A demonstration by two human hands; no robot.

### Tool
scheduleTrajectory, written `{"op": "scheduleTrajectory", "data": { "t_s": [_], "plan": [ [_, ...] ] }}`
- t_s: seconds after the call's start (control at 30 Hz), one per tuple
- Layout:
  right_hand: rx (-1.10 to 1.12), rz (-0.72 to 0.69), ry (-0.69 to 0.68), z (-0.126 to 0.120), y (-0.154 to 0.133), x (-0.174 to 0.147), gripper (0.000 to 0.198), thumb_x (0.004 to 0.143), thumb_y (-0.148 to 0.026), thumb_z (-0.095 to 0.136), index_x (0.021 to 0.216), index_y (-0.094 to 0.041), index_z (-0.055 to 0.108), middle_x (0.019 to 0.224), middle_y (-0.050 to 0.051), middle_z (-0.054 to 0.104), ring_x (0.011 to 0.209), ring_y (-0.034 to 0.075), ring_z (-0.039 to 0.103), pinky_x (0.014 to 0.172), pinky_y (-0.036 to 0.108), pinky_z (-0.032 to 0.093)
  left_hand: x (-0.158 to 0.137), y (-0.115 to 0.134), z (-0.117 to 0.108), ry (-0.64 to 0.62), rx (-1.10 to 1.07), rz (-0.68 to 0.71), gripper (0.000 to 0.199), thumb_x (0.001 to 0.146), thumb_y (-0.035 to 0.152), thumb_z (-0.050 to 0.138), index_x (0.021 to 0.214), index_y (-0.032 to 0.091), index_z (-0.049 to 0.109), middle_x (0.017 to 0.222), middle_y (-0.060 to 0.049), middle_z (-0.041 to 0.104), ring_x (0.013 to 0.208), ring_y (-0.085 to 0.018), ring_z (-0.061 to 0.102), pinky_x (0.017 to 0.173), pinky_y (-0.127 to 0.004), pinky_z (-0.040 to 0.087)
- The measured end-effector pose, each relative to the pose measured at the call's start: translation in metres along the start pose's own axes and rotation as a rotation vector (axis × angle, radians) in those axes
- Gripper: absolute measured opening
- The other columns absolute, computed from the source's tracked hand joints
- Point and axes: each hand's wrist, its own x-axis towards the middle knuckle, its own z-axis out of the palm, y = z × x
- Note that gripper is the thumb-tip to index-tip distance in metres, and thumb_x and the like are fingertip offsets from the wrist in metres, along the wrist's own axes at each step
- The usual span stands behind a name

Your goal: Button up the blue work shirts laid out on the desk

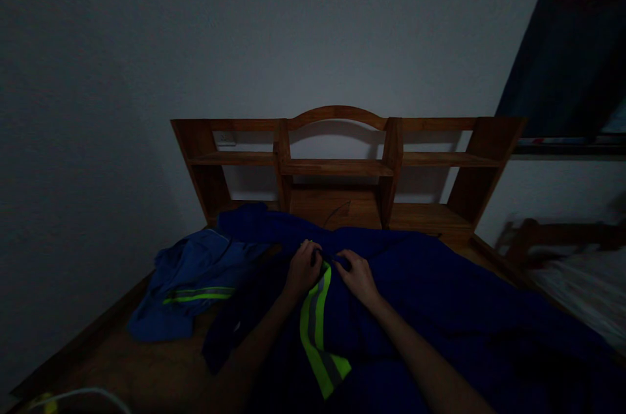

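Observation:
A dark blue work garment (405,296) is spread over the wooden desk surface in the middle. A yellow-green and grey reflective strip (313,326) runs down it between my forearms. My left hand (304,267) has its fingers curled closed on the cloth at the strip's upper end. Just to the right, my right hand (357,276) pinches toward the same spot, thumb and fingertips at the fabric. Dim light hides exactly what lies between the right fingertips. A lighter blue garment (190,277) with its own reflective band lies crumpled to the left.
A wooden shelf unit (337,167) with an arched top rail stands behind, against a pale wall (293,29). A wall socket (225,138) shows through its left opening. At right are a dark curtain (562,62) and a wooden frame (562,231). A pale cord (92,391) curves at lower left.

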Motion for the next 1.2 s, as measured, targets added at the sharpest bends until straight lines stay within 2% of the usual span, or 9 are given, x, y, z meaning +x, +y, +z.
{"op": "scheduleTrajectory", "data": {
  "t_s": [0.17,0.3,0.43,0.57,0.63,0.73,0.87,1.0,1.2],
  "plan": [
    [-0.176,-0.029,-0.010,-0.040,0.005,0.013,0.032,0.076,-0.020,0.064,0.108,-0.024,0.060,0.101,0.005,0.062,0.099,0.020,0.056,0.090,0.034,0.042,0.004,-0.009,-0.005,0.125,0.046,-0.113,0.015,0.087,0.016,0.040,0.088,0.021,0.055,0.085,-0.003,0.055,0.083,-0.018,0.056,0.076,-0.031,0.044],
    [-0.201,-0.022,-0.159,-0.074,0.019,0.012,0.031,0.073,-0.031,0.070,0.102,-0.024,0.062,0.099,0.004,0.061,0.096,0.020,0.056,0.086,0.032,0.045,0.005,-0.017,-0.004,0.153,0.109,-0.192,0.014,0.087,0.018,0.042,0.085,0.021,0.055,0.084,-0.003,0.055,0.083,-0.018,0.056,0.076,-0.030,0.044],
    [-0.154,0.002,-0.135,-0.075,0.036,-0.006,0.019,0.079,-0.025,0.063,0.099,-0.024,0.063,0.102,0.003,0.061,0.099,0.017,0.056,0.089,0.029,0.044,0.002,-0.011,-0.006,0.138,0.195,-0.248,0.011,0.085,0.022,0.047,0.084,0.021,0.057,0.084,-0.003,0.057,0.081,-0.019,0.057,0.073,-0.031,0.043],
    [-0.145,0.008,-0.100,-0.065,0.043,-0.014,0.024,0.081,-0.016,0.057,0.102,-0.024,0.063,0.104,0.003,0.060,0.101,0.017,0.056,0.091,0.029,0.043,0.009,0.021,-0.023,0.223,0.295,-0.096,0.018,0.084,0.023,0.050,0.101,0.021,0.058,0.106,-0.009,0.057,0.097,-0.024,0.055,0.082,-0.038,0.041],
    [-0.151,-0.006,-0.096,-0.063,0.042,-0.014,0.026,0.081,-0.015,0.056,0.105,-0.024,0.062,0.105,0.004,0.060,0.102,0.017,0.056,0.091,0.029,0.043,0.018,0.045,-0.028,0.184,0.281,0.037,0.022,0.086,0.022,0.049,0.107,0.021,0.057,0.111,-0.010,0.056,0.101,-0.025,0.053,0.086,-0.039,0.040],
    [-0.162,-0.011,-0.070,-0.064,0.038,-0.015,0.022,0.085,-0.017,0.052,0.103,-0.024,0.063,0.101,0.004,0.061,0.096,0.017,0.058,0.086,0.028,0.045,0.032,0.072,-0.018,-0.040,0.211,0.266,0.020,0.089,0.027,0.048,0.106,0.022,0.057,0.105,-0.007,0.059,0.100,-0.022,0.054,0.089,-0.037,0.041],
    [-0.178,0.021,0.000,-0.065,0.035,-0.017,0.021,0.090,-0.020,0.046,0.098,-0.023,0.064,0.094,0.004,0.063,0.089,0.017,0.060,0.080,0.027,0.046,0.031,0.070,0.021,-0.329,0.162,0.393,0.027,0.082,0.043,0.059,0.098,0.022,0.060,0.098,-0.005,0.062,0.097,-0.021,0.056,0.087,-0.035,0.044],
    [-0.208,0.034,0.066,-0.066,0.035,-0.018,0.023,0.092,-0.021,0.042,0.099,-0.023,0.063,0.094,0.004,0.064,0.090,0.017,0.061,0.081,0.028,0.047,0.018,0.044,0.050,-0.324,-0.012,0.250,0.020,0.090,0.035,0.050,0.104,0.024,0.060,0.098,-0.003,0.064,0.095,-0.017,0.060,0.085,-0.031,0.047],
    [-0.200,0.021,0.064,-0.064,0.036,-0.015,0.020,0.092,-0.025,0.044,0.097,-0.022,0.063,0.094,0.005,0.064,0.090,0.017,0.060,0.082,0.030,0.046,0.012,0.043,0.049,-0.187,-0.200,0.190,0.020,0.093,0.025,0.042,0.098,0.024,0.061,0.095,-0.002,0.062,0.094,-0.016,0.059,0.089,-0.031,0.046]
  ]
}}
